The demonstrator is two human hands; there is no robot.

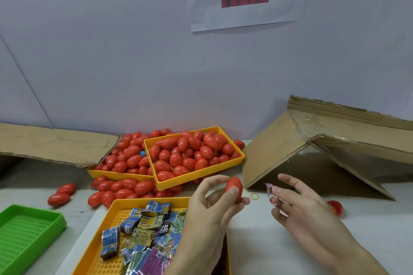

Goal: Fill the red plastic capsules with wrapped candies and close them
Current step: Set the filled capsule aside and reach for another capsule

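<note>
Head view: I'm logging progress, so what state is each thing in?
Red plastic egg-shaped capsule: closed, held up by left hand.
Pink wrapped candy: pinched in right hand.
Yellow perforated tray of wrapped candies: partly full.
Yellow tray of red capsules: heaped.
Green perforated tray: empty.

One closed red capsule [234, 187] is up in the air, just right of the yellow candy tray [125, 204]. Purple wrapped candy [270, 191] hangs right beside it, also off the table.

Your left hand [210, 205] pinches a red capsule [234, 188] at its one o'clock; your right hand [297, 203] apparently pinches a candy wrapper [270, 192], fingers spread.
</note>
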